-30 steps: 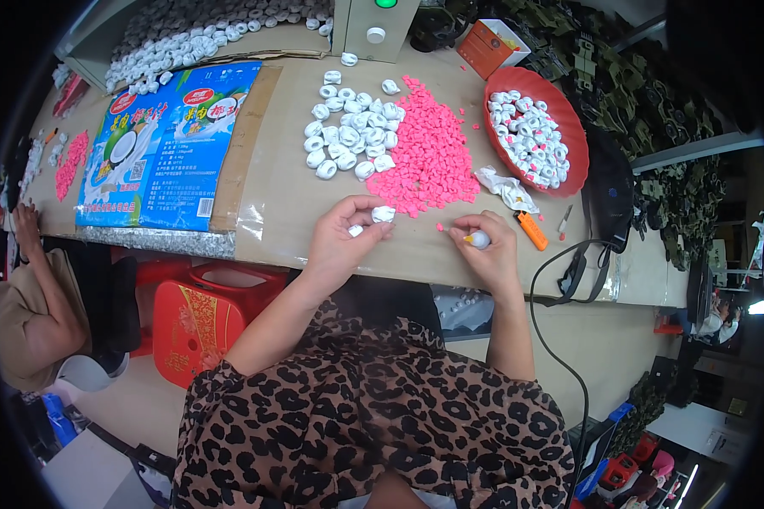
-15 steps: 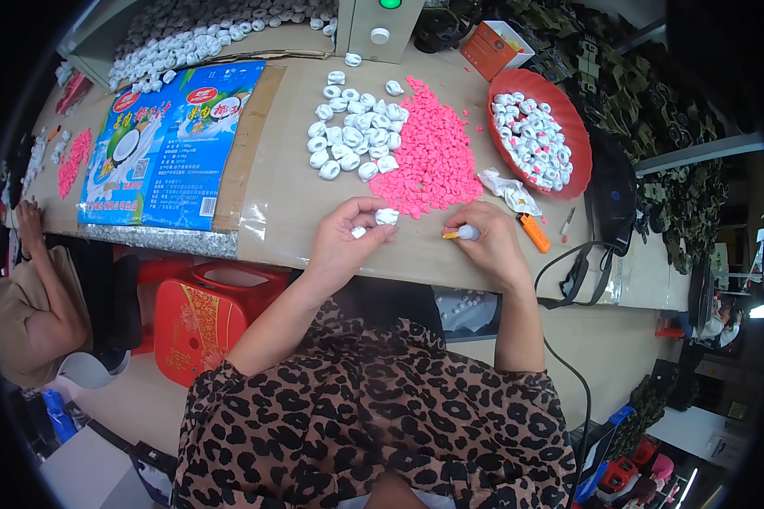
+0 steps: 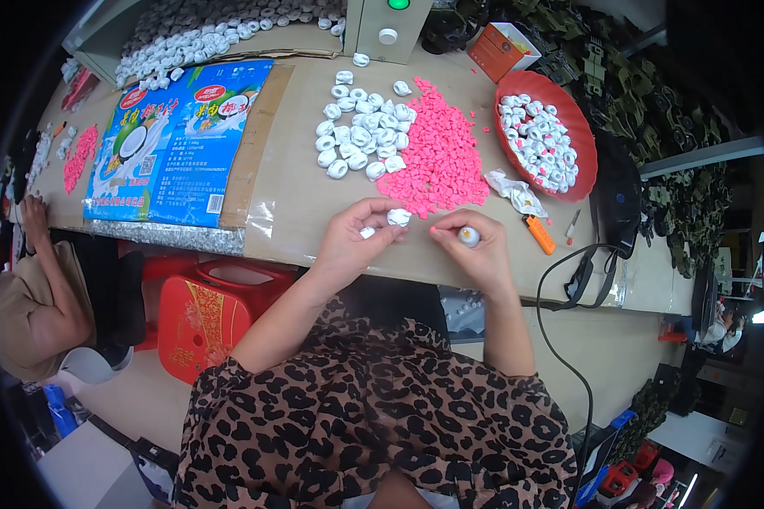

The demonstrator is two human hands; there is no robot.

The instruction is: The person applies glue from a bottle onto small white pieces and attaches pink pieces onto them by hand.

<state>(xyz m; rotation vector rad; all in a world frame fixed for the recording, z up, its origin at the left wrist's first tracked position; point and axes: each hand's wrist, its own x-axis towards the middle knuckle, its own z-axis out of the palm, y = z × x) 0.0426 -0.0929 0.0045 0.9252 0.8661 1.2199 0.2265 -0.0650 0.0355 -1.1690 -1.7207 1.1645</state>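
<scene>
My left hand [image 3: 354, 242] pinches a small white ring-shaped piece [image 3: 398, 217] between thumb and fingertips, with a second white piece [image 3: 367, 232] tucked against the palm side. My right hand [image 3: 478, 253] is curled closed around a small white and orange piece [image 3: 469, 237], its fingertips reaching toward the left hand's piece; the two hands sit close together at the near edge of the cardboard-covered table [image 3: 297, 191]. Just beyond them I see a heap of small pink parts [image 3: 437, 161], and beside it, to the left, a cluster of white rings [image 3: 361, 136]. To the right lie a crumpled plastic wrapper [image 3: 513, 190], an orange lighter [image 3: 539, 234], and a red bowl [image 3: 580, 136] holding finished white pieces. Farther left lies a flat blue printed bag [image 3: 178, 144].
</scene>
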